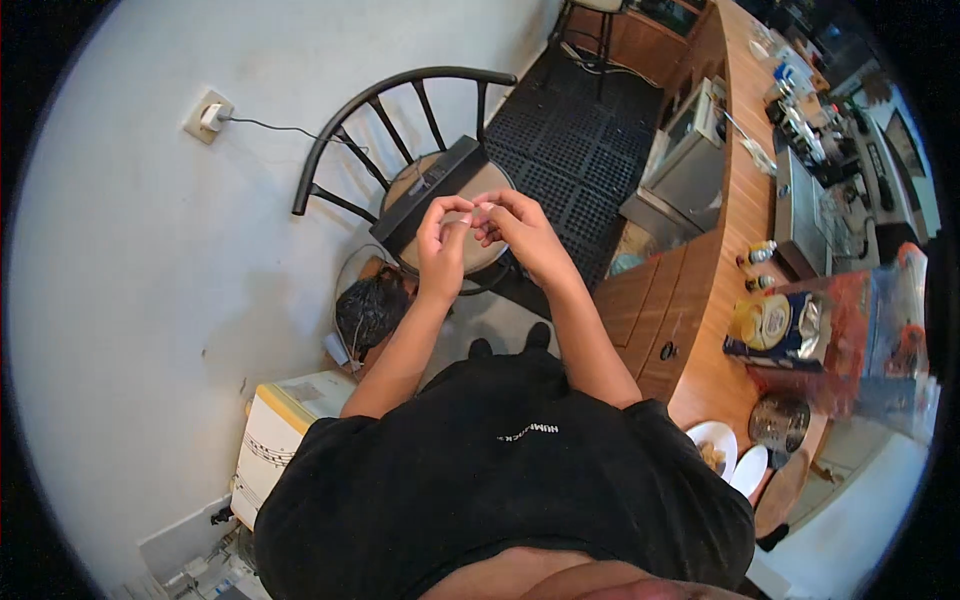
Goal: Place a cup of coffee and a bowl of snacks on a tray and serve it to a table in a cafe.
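My left hand (442,245) and my right hand (525,228) are raised in front of me, their fingertips meeting. The thumb and fingers of each are pinched together. Whatever lies between them, if anything, is too small to make out. Below and behind the hands, a long black bar-shaped device (410,215) lies across the beige seat of a chair (440,262) with a black curved back. The left hand is close above this device in the picture, though I cannot tell whether it touches it.
A plug (213,117) with a dark cable sits in the left wall socket. A black bag (372,312) is beside the chair. On the right, a wooden counter (712,320) carries bottles (757,253), a blue-and-yellow package (775,322) and plates (714,437). A yellow-edged white box (270,445) stands left.
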Demonstrator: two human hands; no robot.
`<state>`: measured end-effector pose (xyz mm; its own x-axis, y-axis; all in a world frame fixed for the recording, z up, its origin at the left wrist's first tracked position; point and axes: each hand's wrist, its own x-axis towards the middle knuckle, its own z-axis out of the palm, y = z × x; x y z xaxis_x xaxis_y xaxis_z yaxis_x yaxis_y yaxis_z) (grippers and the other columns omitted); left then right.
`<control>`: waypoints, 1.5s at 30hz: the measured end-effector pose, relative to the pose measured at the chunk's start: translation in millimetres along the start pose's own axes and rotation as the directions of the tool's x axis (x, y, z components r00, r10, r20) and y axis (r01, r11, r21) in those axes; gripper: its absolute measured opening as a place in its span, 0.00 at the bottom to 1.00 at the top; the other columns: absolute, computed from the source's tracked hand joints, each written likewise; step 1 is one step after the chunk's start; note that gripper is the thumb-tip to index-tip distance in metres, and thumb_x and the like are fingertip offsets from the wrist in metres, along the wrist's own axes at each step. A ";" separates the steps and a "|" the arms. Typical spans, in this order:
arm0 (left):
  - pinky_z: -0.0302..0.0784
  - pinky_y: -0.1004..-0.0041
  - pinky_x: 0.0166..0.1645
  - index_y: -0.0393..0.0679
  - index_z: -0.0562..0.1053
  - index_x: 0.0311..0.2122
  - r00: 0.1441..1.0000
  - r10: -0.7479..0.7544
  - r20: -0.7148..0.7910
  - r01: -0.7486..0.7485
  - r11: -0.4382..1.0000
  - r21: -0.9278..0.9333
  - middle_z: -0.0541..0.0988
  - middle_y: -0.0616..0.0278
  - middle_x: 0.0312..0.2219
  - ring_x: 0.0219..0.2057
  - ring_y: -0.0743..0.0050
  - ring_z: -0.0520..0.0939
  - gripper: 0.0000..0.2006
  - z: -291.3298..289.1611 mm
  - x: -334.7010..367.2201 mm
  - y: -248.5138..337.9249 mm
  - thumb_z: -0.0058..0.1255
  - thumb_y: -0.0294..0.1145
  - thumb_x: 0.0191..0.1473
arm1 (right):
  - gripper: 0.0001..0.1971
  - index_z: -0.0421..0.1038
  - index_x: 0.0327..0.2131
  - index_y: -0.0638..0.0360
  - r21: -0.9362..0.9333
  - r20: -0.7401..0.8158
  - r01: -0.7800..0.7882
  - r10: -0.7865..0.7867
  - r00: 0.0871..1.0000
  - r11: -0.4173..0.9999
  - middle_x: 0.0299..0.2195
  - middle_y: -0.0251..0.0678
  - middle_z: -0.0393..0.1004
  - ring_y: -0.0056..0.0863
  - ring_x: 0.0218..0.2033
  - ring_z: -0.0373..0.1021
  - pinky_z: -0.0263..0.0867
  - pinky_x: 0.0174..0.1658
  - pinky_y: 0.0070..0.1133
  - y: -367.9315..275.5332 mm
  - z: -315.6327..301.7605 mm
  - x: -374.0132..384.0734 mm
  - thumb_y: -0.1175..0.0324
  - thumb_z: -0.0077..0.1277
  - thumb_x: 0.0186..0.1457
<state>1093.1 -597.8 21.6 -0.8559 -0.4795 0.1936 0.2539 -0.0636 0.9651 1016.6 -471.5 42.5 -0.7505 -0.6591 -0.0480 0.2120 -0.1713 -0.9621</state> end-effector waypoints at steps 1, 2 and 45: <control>0.67 0.78 0.48 0.39 0.72 0.40 1.000 -0.016 0.000 0.016 1.000 0.017 0.75 0.66 0.36 0.39 0.80 0.73 0.05 -0.6 -4.6 0.2 0.48 0.26 0.59 | 0.11 0.73 0.44 0.66 0.000 -0.024 -0.008 0.008 1.000 1.000 0.34 0.34 0.76 0.20 0.33 0.72 0.70 0.38 0.19 2.2 3.7 -8.5 0.67 0.47 0.64; 0.67 0.79 0.46 0.38 0.71 0.41 0.999 0.027 0.033 -0.028 0.999 0.023 0.74 0.65 0.38 0.39 0.82 0.73 0.07 -1.9 -8.5 -2.7 0.48 0.26 0.59 | 0.11 0.72 0.43 0.66 0.033 -0.067 0.004 -0.001 0.998 0.999 0.33 0.34 0.76 0.20 0.32 0.72 0.70 0.38 0.19 2.9 7.1 -17.1 0.68 0.46 0.65; 0.72 0.72 0.53 0.38 0.69 0.47 0.934 0.116 -0.337 -0.120 0.993 0.008 0.74 0.60 0.43 0.46 0.75 0.75 0.09 -56.7 -415.8 79.8 0.42 0.28 0.65 | 0.08 0.73 0.36 0.62 0.188 0.183 0.004 -0.039 0.982 0.982 0.30 0.29 0.73 0.17 0.32 0.70 0.67 0.36 0.15 86.9 176.4 -332.5 0.68 0.46 0.64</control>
<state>1494.9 -453.2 8.1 -0.6184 -0.7505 0.2331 0.3514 0.0012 0.9362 1394.9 -396.4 22.2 -0.6313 -0.7746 0.0391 0.3229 -0.3084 -0.8948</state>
